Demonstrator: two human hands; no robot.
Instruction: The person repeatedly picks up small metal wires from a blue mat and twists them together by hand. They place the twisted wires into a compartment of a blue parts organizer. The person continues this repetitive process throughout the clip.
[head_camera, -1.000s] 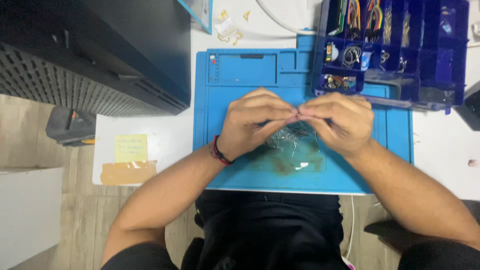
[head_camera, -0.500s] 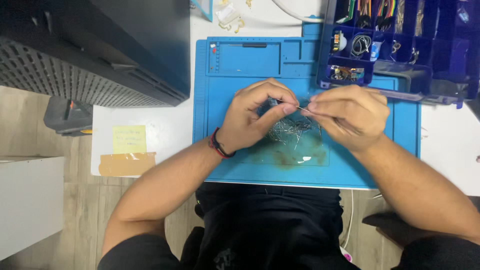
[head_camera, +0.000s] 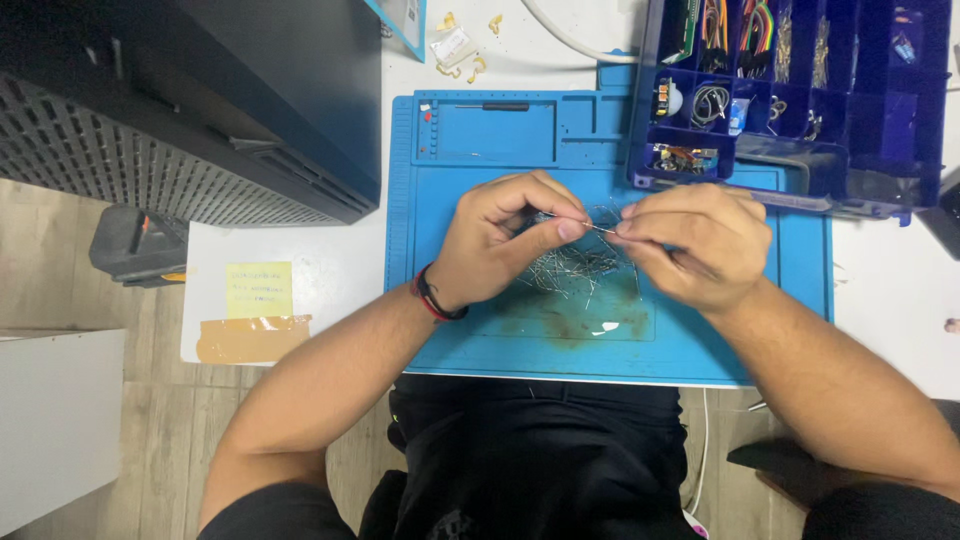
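Op: White desk, blue silicone work mat (head_camera: 480, 340) centred. I log the left hand (head_camera: 495, 245) and right hand (head_camera: 695, 240) nearly meeting over it.

Obs: Fingers?

Op: Both pinched, thumb against forefinger, on one thin metal wire lead (head_camera: 598, 228) bridging the fingertips, above the loose pile of silvery wire components (head_camera: 580, 268).

Obs: Margins?

Op: Blue compartment box (head_camera: 800, 95) sits just beyond the right knuckles; black perforated case (head_camera: 190, 110) well apart. Bare mat near the front edge.
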